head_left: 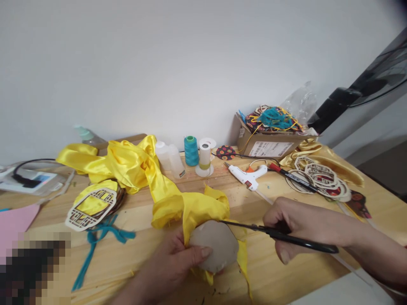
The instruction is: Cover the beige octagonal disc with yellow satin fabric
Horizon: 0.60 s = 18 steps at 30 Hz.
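My left hand (171, 260) pinches a rounded grey disc (219, 241) together with yellow satin cloth (202, 207), the thumb lying across the disc's face. The cloth spreads behind the disc, and loose strips of it hang past the lower and right edges. In my right hand (308, 224) is a pair of black scissors (305, 243), its blades pointing left. Their tips reach the upper edge of the disc, against the satin. Whether the blades are parted there is hard to make out.
Farther back stand white bottles (173, 159), a teal thread cone (191, 151) and a spool (205, 154). A white glue gun (248, 174) lies before a full cardboard box (270, 144). Cut-out wooden plaques (92, 207) and teal cord (104, 233) rest at left, more plaques (321, 176) at right.
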### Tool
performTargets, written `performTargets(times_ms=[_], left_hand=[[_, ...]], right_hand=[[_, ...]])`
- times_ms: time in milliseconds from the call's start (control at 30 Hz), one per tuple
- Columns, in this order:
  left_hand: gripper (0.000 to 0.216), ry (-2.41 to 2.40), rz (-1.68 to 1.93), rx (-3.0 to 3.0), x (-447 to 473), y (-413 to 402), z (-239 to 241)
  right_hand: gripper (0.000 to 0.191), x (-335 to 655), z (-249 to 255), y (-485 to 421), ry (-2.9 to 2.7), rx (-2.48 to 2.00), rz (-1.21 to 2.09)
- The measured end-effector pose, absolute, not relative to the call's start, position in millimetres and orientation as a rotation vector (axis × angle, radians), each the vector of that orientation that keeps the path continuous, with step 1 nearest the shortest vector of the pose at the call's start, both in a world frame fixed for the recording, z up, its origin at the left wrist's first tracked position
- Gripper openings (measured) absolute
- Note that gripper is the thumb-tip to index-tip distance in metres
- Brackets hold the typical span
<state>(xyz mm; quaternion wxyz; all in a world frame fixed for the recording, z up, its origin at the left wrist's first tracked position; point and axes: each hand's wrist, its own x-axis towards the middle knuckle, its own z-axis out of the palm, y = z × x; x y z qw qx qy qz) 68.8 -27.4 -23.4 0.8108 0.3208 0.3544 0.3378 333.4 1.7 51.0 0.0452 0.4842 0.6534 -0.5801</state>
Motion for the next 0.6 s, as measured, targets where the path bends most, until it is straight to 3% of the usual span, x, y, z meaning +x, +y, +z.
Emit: performTargets(times_ms=[300, 600], left_hand=[[0.021, 0.738, 0.699, 0.739, 66.8, -25.9, -23.1], [0.023, 0.714, 0.672, 0.739, 64.6, -25.5, -27.9]], right_hand=[[0.046, 332.5, 57.9, 1.6, 2.038, 1.469, -1.687], [0.037, 328.2, 52.6, 2.4, 1.95, 1.523, -1.776]])
